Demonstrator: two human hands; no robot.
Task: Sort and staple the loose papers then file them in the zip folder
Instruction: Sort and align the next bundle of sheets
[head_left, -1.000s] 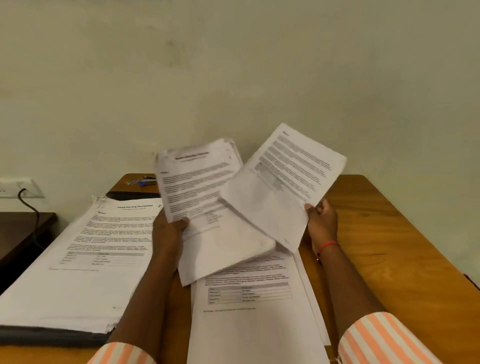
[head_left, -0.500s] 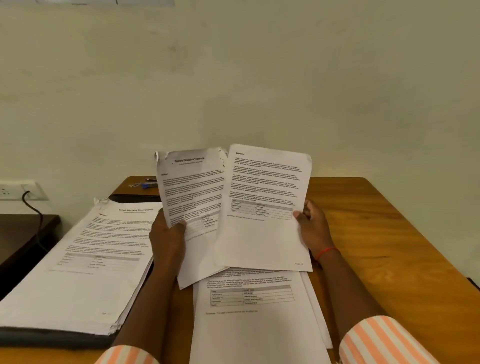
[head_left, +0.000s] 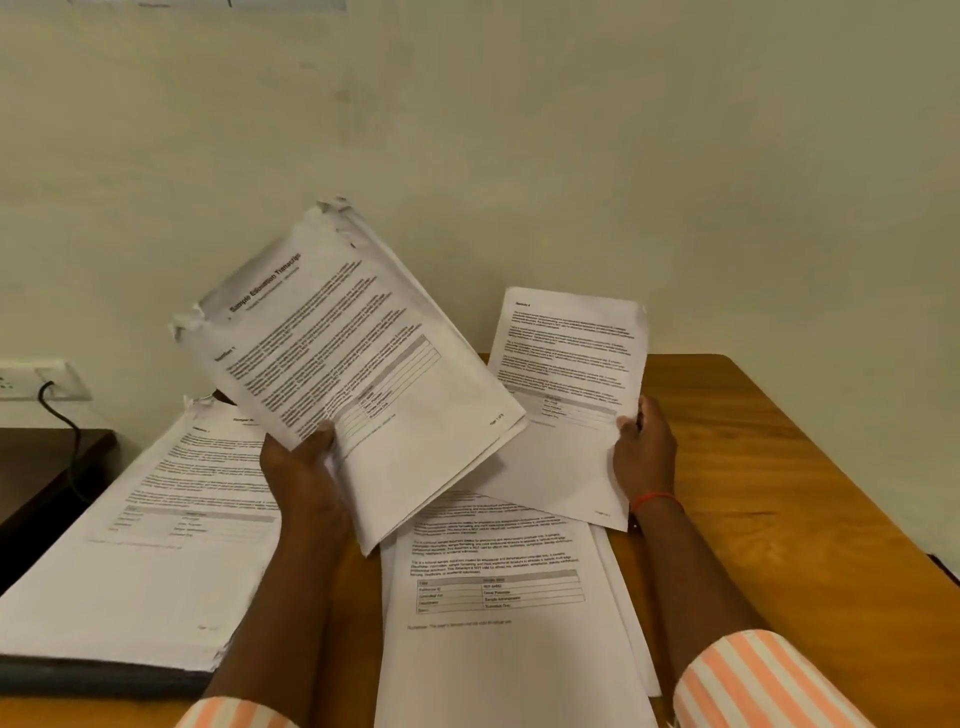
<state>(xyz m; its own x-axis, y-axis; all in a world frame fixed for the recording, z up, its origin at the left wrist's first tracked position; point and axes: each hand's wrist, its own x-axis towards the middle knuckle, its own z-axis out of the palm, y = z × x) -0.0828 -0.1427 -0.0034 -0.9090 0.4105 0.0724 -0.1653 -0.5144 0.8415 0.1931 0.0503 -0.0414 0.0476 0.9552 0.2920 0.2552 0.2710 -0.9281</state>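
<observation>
head view: gripped floppy-looking white paper bundle (head_left: 363, 353) by lower edge, left hand (head_left: 298, 467); pinched limp white sheet (head_left: 566, 364), right hand (head_left: 644, 452).

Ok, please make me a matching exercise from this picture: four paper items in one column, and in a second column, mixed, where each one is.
Things
1. tilted bundle
2. upright sheet
3. big stack
4. front pile

Places
A. lies flat on the table, in the middle
B. held up by the left hand
C. rests on the dark folder at the left
D. held at its edge by the right hand

Pairs: 1-B, 2-D, 3-C, 4-A
</observation>
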